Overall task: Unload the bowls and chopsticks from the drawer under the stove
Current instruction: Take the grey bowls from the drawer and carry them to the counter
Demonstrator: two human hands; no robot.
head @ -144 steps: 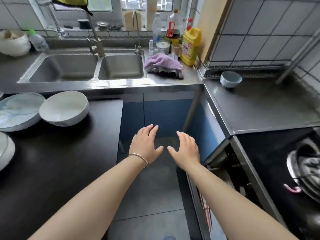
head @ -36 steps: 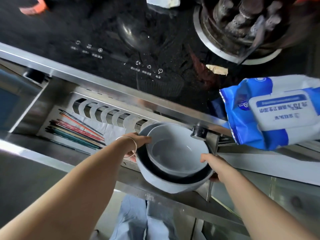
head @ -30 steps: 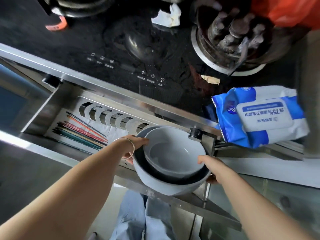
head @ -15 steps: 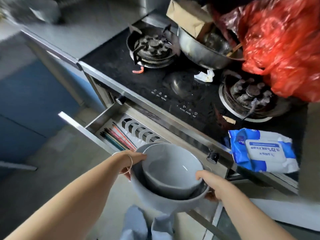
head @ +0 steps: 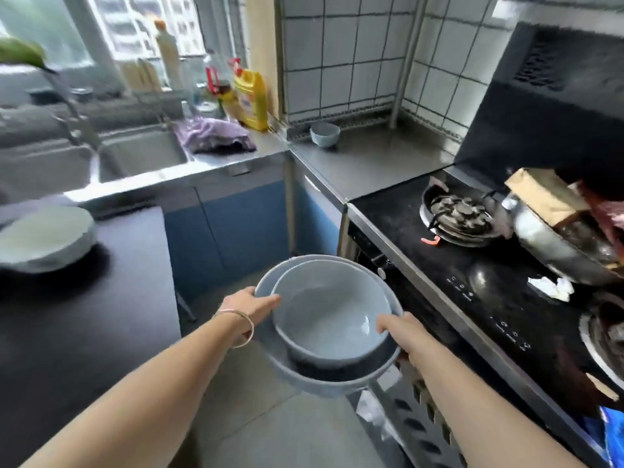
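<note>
I've lifted the nested grey bowls [head: 329, 325] clear of the drawer [head: 415, 410]; left hand [head: 248, 307] and right hand [head: 400, 334] clasp the outer rim, carrying them toward the steel desk [head: 371, 160]. The chopsticks, now out of view, remain to unload.

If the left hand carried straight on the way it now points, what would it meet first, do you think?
The left hand points forward and right, already gripping the stacked bowls. Beyond them, probably the stove's front edge, though depth is unclear.
</note>
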